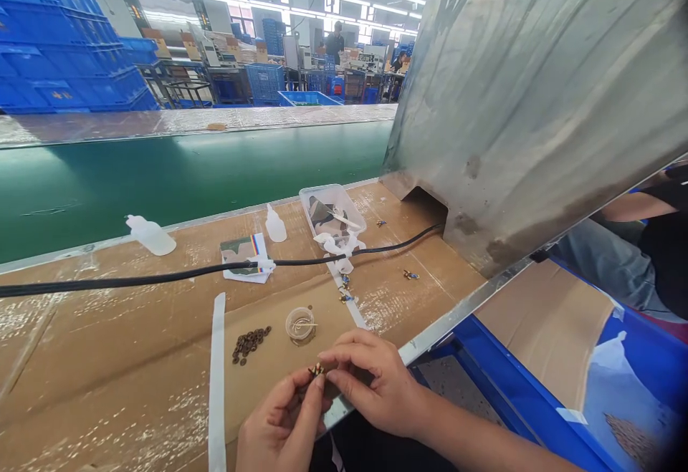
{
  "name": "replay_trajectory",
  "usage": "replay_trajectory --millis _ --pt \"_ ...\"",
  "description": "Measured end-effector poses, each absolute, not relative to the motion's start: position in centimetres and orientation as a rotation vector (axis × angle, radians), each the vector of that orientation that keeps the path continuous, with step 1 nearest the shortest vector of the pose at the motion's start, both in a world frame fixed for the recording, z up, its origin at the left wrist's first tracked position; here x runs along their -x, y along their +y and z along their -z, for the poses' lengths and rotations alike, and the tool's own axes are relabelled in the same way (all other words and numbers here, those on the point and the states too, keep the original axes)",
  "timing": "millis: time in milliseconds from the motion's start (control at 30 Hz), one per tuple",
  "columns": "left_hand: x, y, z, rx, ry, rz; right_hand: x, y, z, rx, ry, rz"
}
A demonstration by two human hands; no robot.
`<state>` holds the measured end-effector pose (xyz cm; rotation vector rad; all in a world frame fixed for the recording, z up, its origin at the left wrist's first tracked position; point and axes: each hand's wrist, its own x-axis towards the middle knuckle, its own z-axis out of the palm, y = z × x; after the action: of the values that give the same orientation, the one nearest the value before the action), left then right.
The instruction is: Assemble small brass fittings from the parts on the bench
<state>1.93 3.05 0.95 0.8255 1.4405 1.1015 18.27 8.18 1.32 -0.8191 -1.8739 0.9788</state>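
Observation:
Near the bench's front edge, my left hand point(287, 418) pinches a tiny yellow-and-black painted piece point(316, 369) between thumb and forefinger. My right hand point(376, 379) meets it there, its thumb and fingertips closed at the piece's right side. Fingers cover much of the piece, so its exact kind is unclear. Beyond my hands stands a small clear round cup point(299, 323) with a thin stick across it. To its left lies a pile of small dark brown discs point(250, 345). Similar little painted pieces point(411, 274) with blue parts lie scattered on the bench.
A black cable point(188, 276) crosses the bench into a slot in the large metal hood point(527, 107). White squeeze bottles point(151, 236), a clear plastic tub point(357, 223) and a green conveyor belt point(215, 175) are farther back. A seated person point(658, 236) is at right.

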Motion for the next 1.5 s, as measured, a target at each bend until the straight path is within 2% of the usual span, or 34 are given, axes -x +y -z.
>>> replay_trajectory --millis 733,1500 --pt "-1.5 3.2 0.0 -0.852 1.274 -1.194 -18.3 8.3 -1.3 0.692 -1.859 -0.974" --pt "-0.9 3.6 -0.2 -1.333 1.424 -1.194 -18.6 8.5 -1.5 0.703 -1.9 -1.023"
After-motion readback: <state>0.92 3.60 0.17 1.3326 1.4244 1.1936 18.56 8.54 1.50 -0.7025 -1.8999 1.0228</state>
